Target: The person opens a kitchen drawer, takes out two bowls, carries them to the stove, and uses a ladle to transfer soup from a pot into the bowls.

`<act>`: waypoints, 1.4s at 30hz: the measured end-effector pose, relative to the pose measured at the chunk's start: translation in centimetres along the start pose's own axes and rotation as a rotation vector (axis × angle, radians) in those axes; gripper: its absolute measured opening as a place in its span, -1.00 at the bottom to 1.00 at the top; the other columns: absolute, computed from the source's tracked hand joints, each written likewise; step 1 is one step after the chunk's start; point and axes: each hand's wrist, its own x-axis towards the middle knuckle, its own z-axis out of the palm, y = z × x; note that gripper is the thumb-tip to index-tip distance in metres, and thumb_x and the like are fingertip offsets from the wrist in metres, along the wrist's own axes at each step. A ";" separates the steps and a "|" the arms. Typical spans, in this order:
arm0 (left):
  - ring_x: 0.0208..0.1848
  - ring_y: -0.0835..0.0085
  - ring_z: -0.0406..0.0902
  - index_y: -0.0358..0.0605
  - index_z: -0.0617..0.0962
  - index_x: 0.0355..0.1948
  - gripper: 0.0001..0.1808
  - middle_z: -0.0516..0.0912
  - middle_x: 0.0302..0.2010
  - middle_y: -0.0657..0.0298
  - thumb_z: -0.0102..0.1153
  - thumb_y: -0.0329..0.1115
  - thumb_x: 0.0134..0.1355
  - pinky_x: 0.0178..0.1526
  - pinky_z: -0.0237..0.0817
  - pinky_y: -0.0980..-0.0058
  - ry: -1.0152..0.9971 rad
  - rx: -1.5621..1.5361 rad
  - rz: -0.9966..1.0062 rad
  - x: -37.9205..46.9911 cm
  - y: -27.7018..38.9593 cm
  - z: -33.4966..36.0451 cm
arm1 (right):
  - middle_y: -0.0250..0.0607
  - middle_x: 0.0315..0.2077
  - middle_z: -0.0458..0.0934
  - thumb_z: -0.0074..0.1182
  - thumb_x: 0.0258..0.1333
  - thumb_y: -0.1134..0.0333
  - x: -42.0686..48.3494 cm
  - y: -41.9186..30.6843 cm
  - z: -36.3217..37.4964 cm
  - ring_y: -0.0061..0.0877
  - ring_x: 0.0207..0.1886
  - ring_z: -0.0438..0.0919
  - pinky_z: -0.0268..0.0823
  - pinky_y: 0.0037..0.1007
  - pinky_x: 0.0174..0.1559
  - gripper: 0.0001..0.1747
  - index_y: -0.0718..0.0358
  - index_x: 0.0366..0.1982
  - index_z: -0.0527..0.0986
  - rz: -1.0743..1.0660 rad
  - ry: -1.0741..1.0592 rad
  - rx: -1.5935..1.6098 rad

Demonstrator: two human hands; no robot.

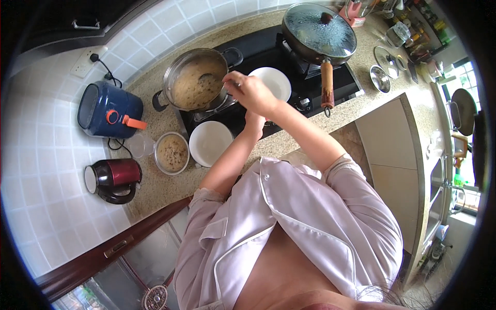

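Note:
My right hand [252,91] is closed around the handle of a ladle [206,78]. The ladle's bowl rests in porridge with dark bits, inside a steel pot [167,83] with black side handles. Partly covered by my right wrist is my left hand [254,122]. Its fingers are hidden, and I cannot tell whether they hold the white bowl [277,83] just beyond, right of the pot. A second white bowl [211,143] stands on the counter, left of my left forearm. Beside it a metal bowl [172,153] contains similar porridge.
A lidded frying pan [319,33] sits on the black gas hob [257,50], its wooden handle jutting toward me. Blue air fryer [110,108] and electric kettle [114,180] line the left wall. A small steel bowl [379,78] and glass lid [383,58] lie at right.

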 end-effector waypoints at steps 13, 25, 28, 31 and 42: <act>-0.31 0.55 0.52 -0.07 0.35 0.02 -0.59 0.51 -0.18 0.25 -0.05 -0.09 0.23 -0.31 0.41 0.56 -0.074 -0.333 -0.020 2.0 2.1 1.8 | -0.02 -0.61 0.51 -0.04 0.10 0.31 0.0 1.2 -0.2 -0.14 -0.46 0.54 0.39 -0.20 -0.40 -0.84 0.26 -0.35 0.39 -0.044 -0.029 -0.082; -0.24 0.17 0.54 -0.27 0.20 0.00 -0.41 0.42 -0.15 -0.03 -0.07 -0.40 -0.15 -0.39 0.52 0.26 0.223 0.170 -0.377 -9.1 7.0 1.0 | -0.06 -0.60 0.54 0.02 0.09 0.24 3.4 0.6 -1.0 -0.20 -0.47 0.55 0.40 -0.30 -0.39 -0.80 0.22 -0.34 0.49 -0.147 -0.090 -0.239; -0.17 0.23 0.51 -0.22 0.21 0.03 -0.45 0.43 -0.15 0.02 -0.06 -0.30 -0.04 -0.30 0.49 0.27 0.285 0.083 -0.345 -12.0 8.7 1.0 | -0.05 -0.60 0.53 0.03 0.09 0.27 2.9 1.7 -0.9 -0.23 -0.51 0.55 0.38 -0.35 -0.41 -0.80 0.21 -0.27 0.50 -0.103 -0.080 -0.162; -0.09 0.28 0.48 -0.18 0.22 0.07 -0.45 0.43 -0.10 0.06 -0.06 -0.20 0.06 -0.19 0.46 0.31 0.311 0.036 -0.293 -13.5 7.7 -1.2 | -0.18 -0.63 0.56 0.07 0.08 0.32 2.5 2.1 -0.6 -0.49 -0.52 0.58 0.41 -0.50 -0.42 -0.79 0.25 -0.24 0.49 -0.044 -0.114 -0.086; -0.01 0.26 0.46 -0.13 0.14 0.17 -0.34 0.38 0.01 0.05 -0.06 0.01 0.17 -0.21 0.46 0.29 0.281 -0.006 -0.198 -18.5 6.1 -0.8 | -0.17 -0.59 0.54 0.12 -0.02 0.32 -1.3 1.6 -1.1 -0.35 -0.51 0.56 0.39 -0.42 -0.38 -0.50 0.32 -0.03 0.30 0.082 0.002 0.101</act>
